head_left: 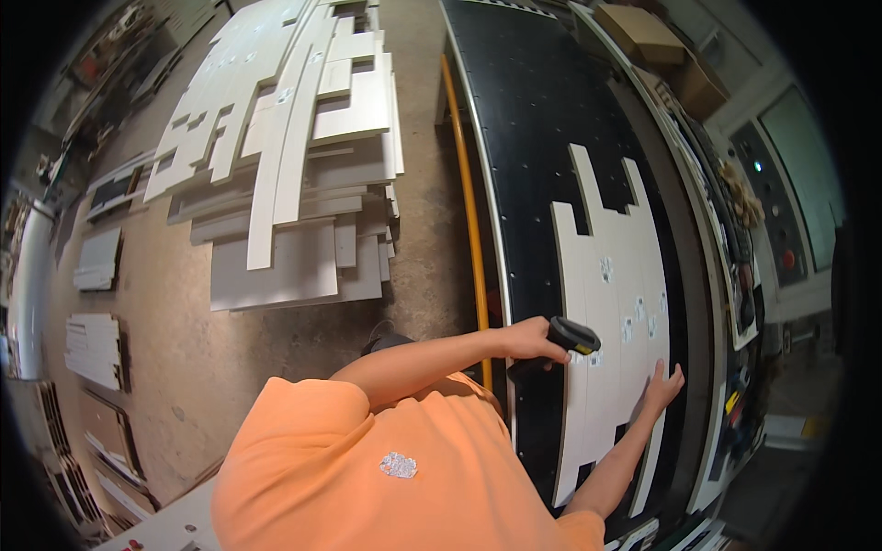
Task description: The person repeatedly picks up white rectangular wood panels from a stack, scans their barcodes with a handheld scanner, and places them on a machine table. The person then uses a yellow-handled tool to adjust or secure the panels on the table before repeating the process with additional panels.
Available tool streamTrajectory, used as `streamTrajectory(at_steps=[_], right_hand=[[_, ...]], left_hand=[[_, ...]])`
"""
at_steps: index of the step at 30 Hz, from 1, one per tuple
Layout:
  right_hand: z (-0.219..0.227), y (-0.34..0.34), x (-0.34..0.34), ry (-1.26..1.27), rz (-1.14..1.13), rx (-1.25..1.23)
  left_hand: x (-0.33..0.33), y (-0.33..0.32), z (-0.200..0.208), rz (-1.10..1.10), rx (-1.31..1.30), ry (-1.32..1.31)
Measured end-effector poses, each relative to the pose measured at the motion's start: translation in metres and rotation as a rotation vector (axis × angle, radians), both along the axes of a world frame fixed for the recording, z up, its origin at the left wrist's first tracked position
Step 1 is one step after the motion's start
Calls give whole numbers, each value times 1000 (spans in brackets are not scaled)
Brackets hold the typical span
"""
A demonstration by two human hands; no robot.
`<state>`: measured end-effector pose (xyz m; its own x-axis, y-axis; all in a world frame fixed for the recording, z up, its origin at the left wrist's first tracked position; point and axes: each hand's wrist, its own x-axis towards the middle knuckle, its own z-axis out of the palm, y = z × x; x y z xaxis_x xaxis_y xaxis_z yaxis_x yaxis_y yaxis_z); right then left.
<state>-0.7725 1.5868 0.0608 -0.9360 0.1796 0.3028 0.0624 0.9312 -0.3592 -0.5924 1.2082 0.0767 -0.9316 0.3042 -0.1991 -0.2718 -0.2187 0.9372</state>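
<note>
My left hand is wrapped around the grip of a black handheld barcode scanner with a yellow mark. The scanner is above the near edge of a group of long white panels, which lie side by side on a black table. Several small printed labels are stuck to the panels, some close to the scanner's head. At the panels' far edge, my right hand has its fingers apart and rests on or just over the outer strip. It holds nothing visible.
To the left, a tall stack of white and grey boards stands on the floor, with ends jutting out. An orange rail runs along the table's near side. Beyond the table are cardboard boxes and a control panel with a red button.
</note>
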Motion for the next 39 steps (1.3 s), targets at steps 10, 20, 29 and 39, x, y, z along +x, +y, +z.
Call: streamTrajectory(at_steps=[10,20,29,39], right_hand=[[71,-495,167,-335,1217,-537],[91,-802,295,-433,1103,-42],[77,-760,238,-412,896,19],[63,-433,237,-259,799,-99]], left_hand=[[139,-143,2,358,62,-289],[219,-238,-48,717,17,-258],[245,-299,-64,834,192,-670],[132,-304,-17,819,153,-2]])
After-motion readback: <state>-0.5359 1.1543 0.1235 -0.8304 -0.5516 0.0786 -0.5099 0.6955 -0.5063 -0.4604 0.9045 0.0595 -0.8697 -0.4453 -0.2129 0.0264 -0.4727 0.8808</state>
